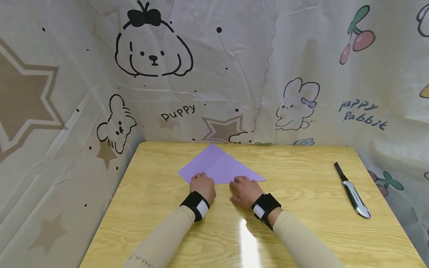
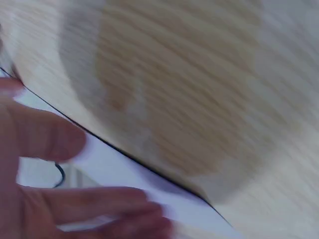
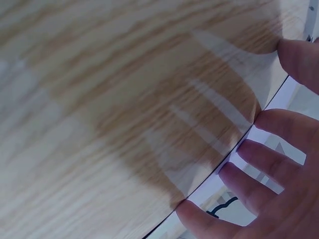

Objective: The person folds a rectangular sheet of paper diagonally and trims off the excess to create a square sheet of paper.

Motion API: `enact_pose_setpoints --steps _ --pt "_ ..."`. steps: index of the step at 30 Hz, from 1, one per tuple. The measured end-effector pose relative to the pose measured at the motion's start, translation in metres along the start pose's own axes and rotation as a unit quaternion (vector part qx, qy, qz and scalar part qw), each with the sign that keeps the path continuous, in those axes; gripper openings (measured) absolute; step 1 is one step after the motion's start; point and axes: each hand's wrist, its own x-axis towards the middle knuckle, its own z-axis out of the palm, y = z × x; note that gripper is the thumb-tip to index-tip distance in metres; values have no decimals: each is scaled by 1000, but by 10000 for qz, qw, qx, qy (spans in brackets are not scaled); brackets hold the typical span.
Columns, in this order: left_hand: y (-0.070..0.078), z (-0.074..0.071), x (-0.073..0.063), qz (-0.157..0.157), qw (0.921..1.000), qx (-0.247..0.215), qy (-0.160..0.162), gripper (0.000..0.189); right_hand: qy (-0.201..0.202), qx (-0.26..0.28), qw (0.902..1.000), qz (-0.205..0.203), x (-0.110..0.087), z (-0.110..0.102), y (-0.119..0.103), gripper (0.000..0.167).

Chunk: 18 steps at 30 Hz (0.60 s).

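The purple paper (image 1: 222, 165) lay toward the far side of the desk (image 1: 301, 167). At its near edge rested 2 unclenched hands, left grip (image 1: 202, 187) and right grip (image 1: 246, 190). A knife (image 1: 352, 193) lay well apart, rightward.

We stretch both our arms forward, the sleeved left arm (image 1: 164, 236) and right arm (image 1: 305, 240) slanting inward. Our left hand (image 1: 202, 187) and right hand (image 1: 246, 191) are low, side by side but apart, with their backs turned upward. The left fingers (image 2: 94, 203), somewhat blurred, extend apart from the left thumb (image 2: 52, 135); the right fingers (image 3: 271, 164) are spread, with gaps between them.
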Motion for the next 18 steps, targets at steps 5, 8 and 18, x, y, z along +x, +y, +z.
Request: enact_pose_setpoints --steps 5,8,18 --pt "7 12 1 384 9961 -703 -359 60 -13 -111 9999 -6 3 1 0 51" --pt "7 19 2 322 9930 -826 -780 64 -86 -283 9996 3 6 1 -1 50" --pt "3 26 12 706 9871 -1278 -655 41 337 70 9993 -135 10 -2 10 33"
